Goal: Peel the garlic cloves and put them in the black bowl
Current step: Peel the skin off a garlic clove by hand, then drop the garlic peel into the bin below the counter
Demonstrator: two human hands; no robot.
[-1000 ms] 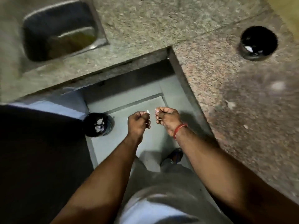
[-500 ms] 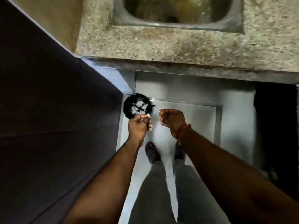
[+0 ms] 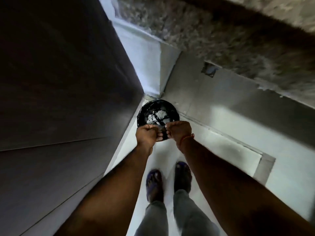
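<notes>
Both my hands are held out over a black bin [image 3: 157,109] on the floor, which has white garlic skins lying inside it. My left hand [image 3: 147,135] has its fingers curled, and my right hand [image 3: 179,132], with a red thread on the wrist, is curled facing it. Their fingertips meet on a small pale garlic clove [image 3: 165,126], pinched between them just above the bin's near rim. The black bowl is out of view.
A dark cabinet front [image 3: 59,99] fills the left side. The speckled stone counter [image 3: 221,40] runs along the top right, blurred. The bin stands in the corner of the pale floor [image 3: 221,142]. My feet in sandals [image 3: 154,183] stand below my hands.
The view has swung left, away from the counter and sink. My hands have moved over the bin and closed together, fingertips now touching.
</notes>
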